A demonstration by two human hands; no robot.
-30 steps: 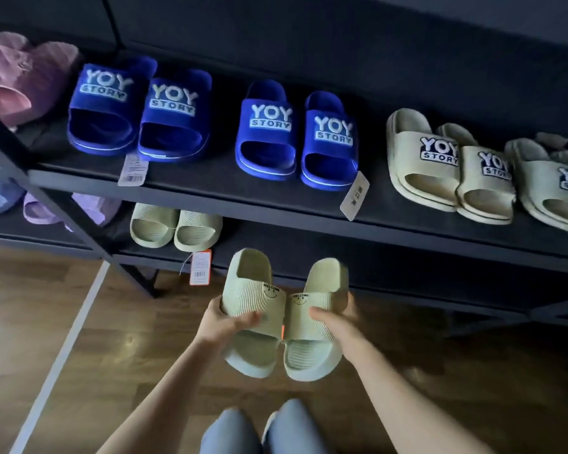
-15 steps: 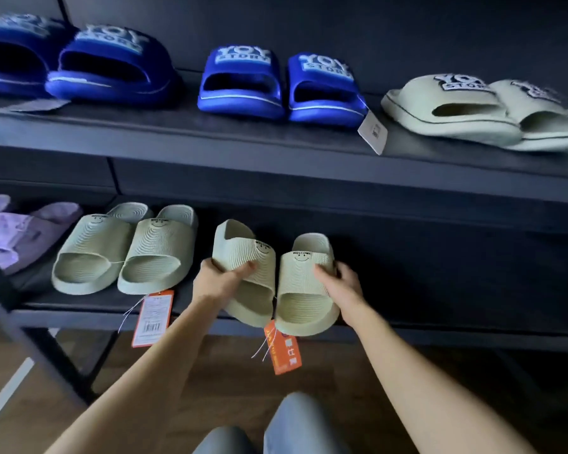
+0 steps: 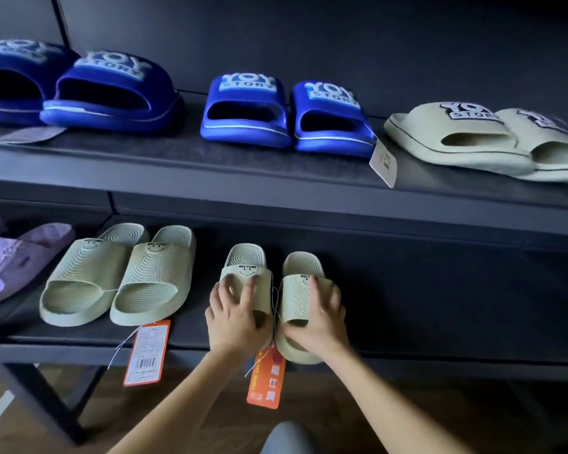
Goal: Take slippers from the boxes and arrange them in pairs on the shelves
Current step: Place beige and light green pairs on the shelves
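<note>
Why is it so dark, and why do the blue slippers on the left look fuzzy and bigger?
Head view: dim light leaves the black lower shelf nearly detailless at right; the far-left blue slippers are blurred and stretched by the wide lens; the green pair at centre looks sharper.

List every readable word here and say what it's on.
"YOY STORY": straps of the blue slippers and beige slippers, upper shelf.
"WELCOME": straps of the green slippers, lower shelf; only "WEL" shows beside the right hand.
Orange tags and white tag: too blurred to read.
</note>
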